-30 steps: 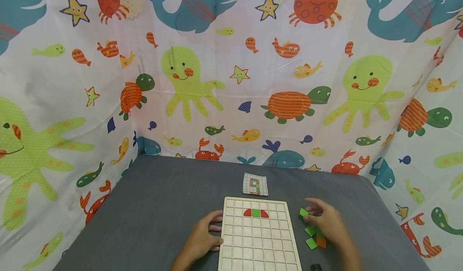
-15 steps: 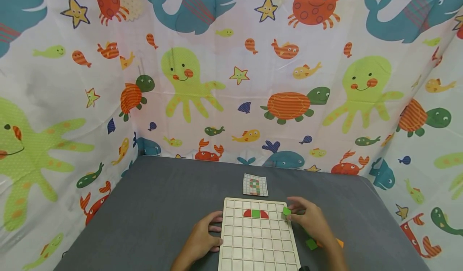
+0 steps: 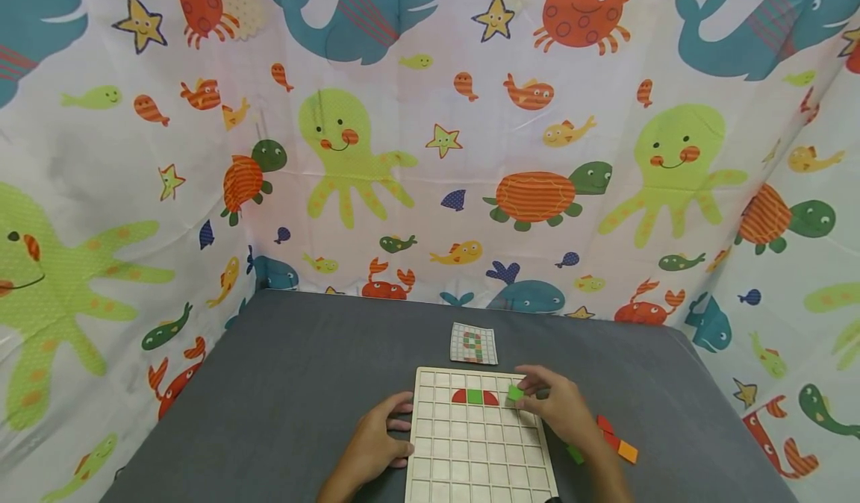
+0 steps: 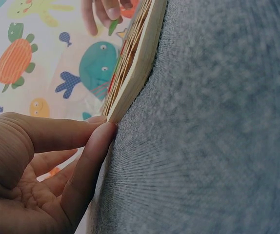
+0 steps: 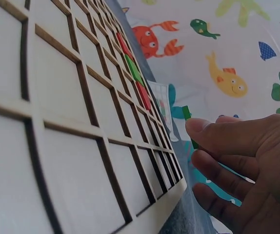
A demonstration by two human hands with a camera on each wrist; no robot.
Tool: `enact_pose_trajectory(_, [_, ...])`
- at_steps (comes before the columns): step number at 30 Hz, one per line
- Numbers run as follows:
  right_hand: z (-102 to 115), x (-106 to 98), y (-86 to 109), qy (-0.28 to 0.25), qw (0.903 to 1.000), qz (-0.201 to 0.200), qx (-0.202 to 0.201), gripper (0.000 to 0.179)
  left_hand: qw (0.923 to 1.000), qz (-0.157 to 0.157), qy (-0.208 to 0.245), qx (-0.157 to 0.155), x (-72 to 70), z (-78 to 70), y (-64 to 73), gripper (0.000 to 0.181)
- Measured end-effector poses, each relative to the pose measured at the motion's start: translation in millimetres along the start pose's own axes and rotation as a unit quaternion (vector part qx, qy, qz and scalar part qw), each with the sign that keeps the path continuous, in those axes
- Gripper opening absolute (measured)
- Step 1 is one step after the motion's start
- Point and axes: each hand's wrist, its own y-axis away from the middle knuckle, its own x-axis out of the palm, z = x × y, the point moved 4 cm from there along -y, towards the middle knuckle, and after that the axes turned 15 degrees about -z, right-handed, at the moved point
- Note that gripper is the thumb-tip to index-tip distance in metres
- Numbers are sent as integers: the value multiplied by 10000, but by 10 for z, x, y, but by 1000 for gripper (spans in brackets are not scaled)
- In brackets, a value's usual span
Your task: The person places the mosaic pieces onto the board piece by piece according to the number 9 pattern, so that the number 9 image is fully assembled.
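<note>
A wooden grid board [image 3: 478, 443] lies on the grey table, with a green square tile [image 3: 475, 396] between two red quarter-round tiles [image 3: 491, 398] in an upper row. My left hand [image 3: 376, 439] holds the board's left edge; in the left wrist view, its thumb and a finger [image 4: 98, 139] meet at the rim. Above the board's upper right part, my right hand [image 3: 554, 402] pinches another green square tile [image 3: 514, 393] between thumb and fingers. The right wrist view shows this green tile [image 5: 187, 113] edge-on, raised clear of the board.
A small pattern card [image 3: 473, 343] lies beyond the board. Right of the board are loose red tiles [image 3: 608, 431], an orange tile [image 3: 628, 451] and a green tile [image 3: 575, 454], partly hidden by the right forearm. A printed curtain [image 3: 430, 189] surrounds the table.
My right hand has carried the green tile leftward from the loose pile to over the board's upper right. The left hand stays at the board's edge.
</note>
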Motion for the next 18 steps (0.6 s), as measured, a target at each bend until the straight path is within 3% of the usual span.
enact_pose_trajectory(18, [131,231,44,-535,9966,579,-224,50,10000,26,18,-4,-3,0,-1,82])
